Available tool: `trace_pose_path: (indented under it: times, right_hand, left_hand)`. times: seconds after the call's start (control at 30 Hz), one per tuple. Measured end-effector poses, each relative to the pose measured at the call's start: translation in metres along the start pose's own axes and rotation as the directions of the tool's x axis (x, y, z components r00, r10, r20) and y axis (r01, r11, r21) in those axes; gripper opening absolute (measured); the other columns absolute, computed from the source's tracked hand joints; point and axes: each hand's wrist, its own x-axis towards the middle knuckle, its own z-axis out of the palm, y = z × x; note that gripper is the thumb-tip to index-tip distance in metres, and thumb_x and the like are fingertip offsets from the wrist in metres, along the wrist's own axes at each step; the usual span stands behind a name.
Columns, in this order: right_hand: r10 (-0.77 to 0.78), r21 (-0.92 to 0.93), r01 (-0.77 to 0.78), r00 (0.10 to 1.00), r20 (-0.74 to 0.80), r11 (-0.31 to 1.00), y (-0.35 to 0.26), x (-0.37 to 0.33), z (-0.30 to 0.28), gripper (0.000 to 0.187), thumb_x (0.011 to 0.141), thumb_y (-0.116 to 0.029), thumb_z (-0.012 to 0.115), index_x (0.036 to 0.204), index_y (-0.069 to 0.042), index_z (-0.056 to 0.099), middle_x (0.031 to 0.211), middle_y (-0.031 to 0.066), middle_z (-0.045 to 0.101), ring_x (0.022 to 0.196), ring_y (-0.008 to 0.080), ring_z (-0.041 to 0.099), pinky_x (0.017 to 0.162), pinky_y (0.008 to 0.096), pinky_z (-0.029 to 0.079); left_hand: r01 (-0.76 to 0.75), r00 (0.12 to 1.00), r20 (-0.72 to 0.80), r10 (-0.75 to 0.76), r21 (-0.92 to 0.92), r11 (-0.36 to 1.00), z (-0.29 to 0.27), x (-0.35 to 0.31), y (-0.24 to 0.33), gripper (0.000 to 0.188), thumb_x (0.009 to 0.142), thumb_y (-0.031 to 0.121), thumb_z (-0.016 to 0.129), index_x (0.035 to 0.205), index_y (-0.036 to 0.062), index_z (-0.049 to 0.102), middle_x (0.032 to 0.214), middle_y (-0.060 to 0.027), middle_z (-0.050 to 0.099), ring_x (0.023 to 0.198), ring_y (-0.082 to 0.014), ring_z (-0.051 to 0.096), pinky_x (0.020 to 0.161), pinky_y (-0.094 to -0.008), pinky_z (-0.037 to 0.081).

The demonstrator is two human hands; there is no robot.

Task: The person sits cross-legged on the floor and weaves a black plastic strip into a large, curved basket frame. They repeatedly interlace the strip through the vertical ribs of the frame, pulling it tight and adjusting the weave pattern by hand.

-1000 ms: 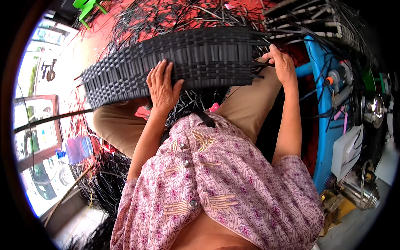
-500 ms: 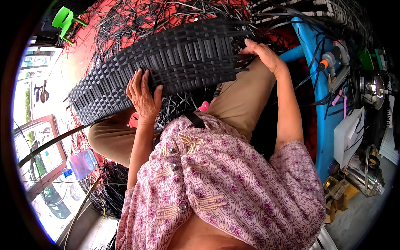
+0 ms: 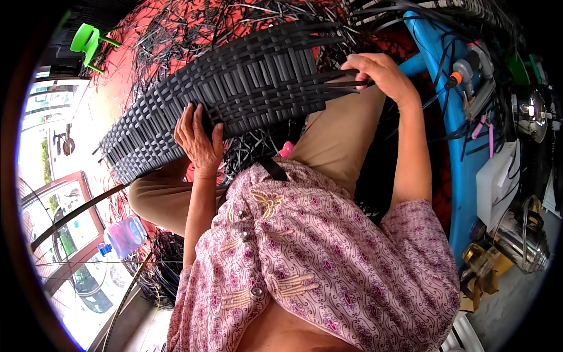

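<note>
A long curved panel woven from flat black strips lies across my lap, slanting up to the right. My left hand rests on its near side, fingers stretched over the weave and thumb apart. At the panel's right end, several loose strip ends stick out of the weave. My right hand is there, its fingers curled together in a pinch around a black strip. The fingertips are partly hidden behind the hand.
Tangled black strips cover the red floor beyond the panel. On the right stands a blue plastic stool or bench with tools on it. A green small chair is at far left, a clear bottle at left. Metal pots sit at right.
My right hand has shifted slightly right and down, its fingers now curled on the strip ends. The panel has moved a little, and my left hand stays on it.
</note>
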Motion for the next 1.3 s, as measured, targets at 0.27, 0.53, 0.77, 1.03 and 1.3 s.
trace_pose_path:
  times: [0.27,0.53,0.77,1.03,1.3]
  right_hand:
    - [-0.229,-0.059,0.237,0.797,-0.559,0.97,-0.018,-0.048,0.025,0.026,0.097,-0.017,0.063,0.115,0.001,0.07,0.111,0.0095,0.071,0.104,0.0156,0.064,0.094,0.0294,0.048]
    - [-0.565,-0.58,0.348,0.787,-0.246,0.737,-0.042,-0.015,0.147,0.028,0.097,-0.021,0.064,0.116,0.0,0.07,0.118,0.0145,0.067,0.104,0.028,0.064,0.091,0.0369,0.051]
    - [-0.753,-0.705,0.497,0.654,-0.079,0.505,-0.066,0.004,0.21,0.025,0.094,-0.022,0.07,0.11,-0.002,0.072,0.111,0.0094,0.069,0.101,0.0239,0.067,0.088,0.0348,0.055]
    - [-0.824,-0.724,0.631,0.544,0.157,0.279,-0.093,0.004,0.283,0.021,0.094,-0.018,0.07,0.107,-0.002,0.072,0.109,0.0092,0.07,0.1,0.0235,0.067,0.087,0.0349,0.055]
    - [-0.754,-0.708,0.668,0.582,0.304,0.231,-0.105,0.004,0.325,0.02,0.095,-0.015,0.068,0.109,0.0,0.071,0.109,0.0111,0.07,0.098,0.0258,0.067,0.085,0.0371,0.054]
  left_hand:
    - [0.16,0.983,0.093,-0.156,-0.035,0.987,-0.027,0.005,0.008,0.061,0.078,0.026,0.074,0.133,0.009,0.057,0.142,-0.0122,0.048,0.132,-0.0346,0.043,0.11,-0.0478,0.03]
    - [0.292,0.886,-0.267,-0.378,-0.312,0.904,-0.149,-0.083,-0.06,0.027,0.085,0.019,0.075,0.11,0.01,0.07,0.109,-0.0086,0.069,0.109,-0.0276,0.061,0.095,-0.04,0.045]
    - [0.892,-0.255,-0.545,-0.799,-0.451,0.023,-0.246,-0.439,-0.101,0.021,0.097,0.019,0.062,0.101,0.0007,0.072,0.079,-0.0059,0.072,0.066,-0.0097,0.066,0.062,-0.0256,0.053]
    - [0.593,-0.803,-0.425,-0.417,-0.501,-0.63,-0.142,-0.656,0.032,0.022,0.09,0.022,0.062,0.092,0.0035,0.074,0.076,-0.0087,0.073,0.062,-0.0185,0.069,0.065,-0.0337,0.055]
    - [0.486,-0.857,-0.328,-0.396,-0.266,-0.832,-0.122,-0.725,0.008,0.023,0.088,0.026,0.065,0.105,0.0154,0.077,0.108,-0.0118,0.073,0.105,-0.0324,0.067,0.092,-0.0425,0.051]
